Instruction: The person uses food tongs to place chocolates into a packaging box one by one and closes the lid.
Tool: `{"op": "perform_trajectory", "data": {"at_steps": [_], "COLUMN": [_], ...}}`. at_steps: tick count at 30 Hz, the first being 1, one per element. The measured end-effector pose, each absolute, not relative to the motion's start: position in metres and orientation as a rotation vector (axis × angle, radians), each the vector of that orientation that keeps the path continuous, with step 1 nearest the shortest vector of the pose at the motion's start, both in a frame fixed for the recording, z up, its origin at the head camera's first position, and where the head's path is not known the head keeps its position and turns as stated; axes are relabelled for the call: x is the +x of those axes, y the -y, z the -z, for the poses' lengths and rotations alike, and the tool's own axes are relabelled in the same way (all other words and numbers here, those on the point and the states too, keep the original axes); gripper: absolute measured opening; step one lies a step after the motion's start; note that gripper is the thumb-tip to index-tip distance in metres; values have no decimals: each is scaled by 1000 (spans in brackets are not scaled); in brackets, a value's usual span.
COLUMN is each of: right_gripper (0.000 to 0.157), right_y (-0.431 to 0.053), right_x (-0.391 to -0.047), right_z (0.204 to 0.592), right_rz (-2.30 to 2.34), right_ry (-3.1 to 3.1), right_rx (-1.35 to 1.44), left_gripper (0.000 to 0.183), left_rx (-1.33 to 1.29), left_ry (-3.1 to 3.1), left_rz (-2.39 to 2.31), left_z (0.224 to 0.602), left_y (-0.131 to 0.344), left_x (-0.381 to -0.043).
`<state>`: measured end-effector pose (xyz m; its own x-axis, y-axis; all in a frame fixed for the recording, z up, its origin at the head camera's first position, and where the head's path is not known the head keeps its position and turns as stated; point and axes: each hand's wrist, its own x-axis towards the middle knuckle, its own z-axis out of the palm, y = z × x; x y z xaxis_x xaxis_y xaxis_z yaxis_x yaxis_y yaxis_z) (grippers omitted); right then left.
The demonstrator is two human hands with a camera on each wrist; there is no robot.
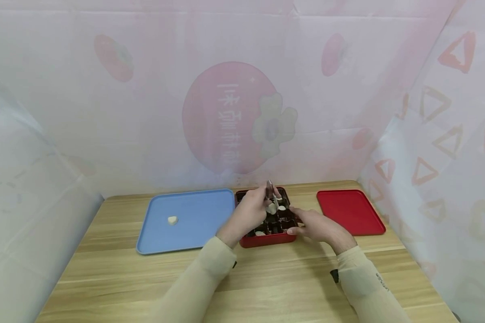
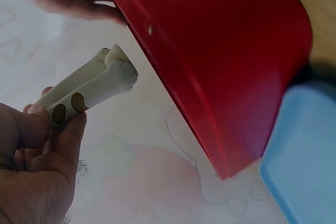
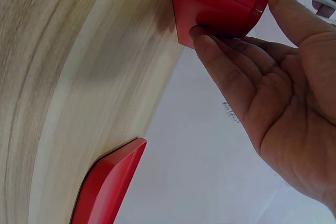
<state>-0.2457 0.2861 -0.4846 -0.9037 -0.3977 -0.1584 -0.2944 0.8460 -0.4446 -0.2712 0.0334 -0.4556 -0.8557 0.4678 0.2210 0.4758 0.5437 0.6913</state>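
My left hand (image 1: 248, 210) holds a pair of cat-paw-shaped tongs (image 2: 94, 88), pale with brown spots, between thumb and fingers. Between the paw tips sits a small cream-coloured piece (image 2: 116, 54). The tongs point down over a red box (image 1: 268, 240) whose dark inside is split into compartments. Several of these contain pale pieces, such as one (image 1: 260, 233) at the near left. On the box's right side, my right hand (image 1: 321, 224) steadies it, fingers against the outer wall and thumb at the rim. My left hand covers part of the box's left half in the head view.
To the box's left lies a blue tray (image 1: 202, 208) bearing one cream-coloured piece (image 1: 172, 220). A shallow red tray or lid (image 1: 349, 211) lies at the right of the wooden table (image 1: 275, 282). Printed cloth (image 1: 153, 112) hangs behind and at both sides.
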Motion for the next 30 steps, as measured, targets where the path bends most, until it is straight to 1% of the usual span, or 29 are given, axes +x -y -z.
{"op": "perform_trajectory", "data": {"at_steps": [4, 11, 16, 23, 30], "right_gripper": [87, 82, 80, 83, 88], "right_y": [-287, -288, -288, -287, -286], "right_x": [-246, -246, -247, -248, -247], "right_z": [485, 486, 486, 487, 487], "right_rz": [629, 662, 672, 651, 619], "right_ry": [-2769, -2760, -2756, -2769, -2784], "right_rx": [-535, -560, -548, -562, -544], "left_gripper": [27, 33, 32, 34, 36], "left_rx": [-860, -923, -938, -876, -796], "left_ry": [2752, 2715, 2697, 2704, 2704], "left_rz": [1210, 1291, 1339, 1362, 1324], "left_z": [461, 469, 471, 468, 463], "left_y": [-46, -59, -60, -51, -26], "left_x": [-271, -268, -267, -266, -265]}}
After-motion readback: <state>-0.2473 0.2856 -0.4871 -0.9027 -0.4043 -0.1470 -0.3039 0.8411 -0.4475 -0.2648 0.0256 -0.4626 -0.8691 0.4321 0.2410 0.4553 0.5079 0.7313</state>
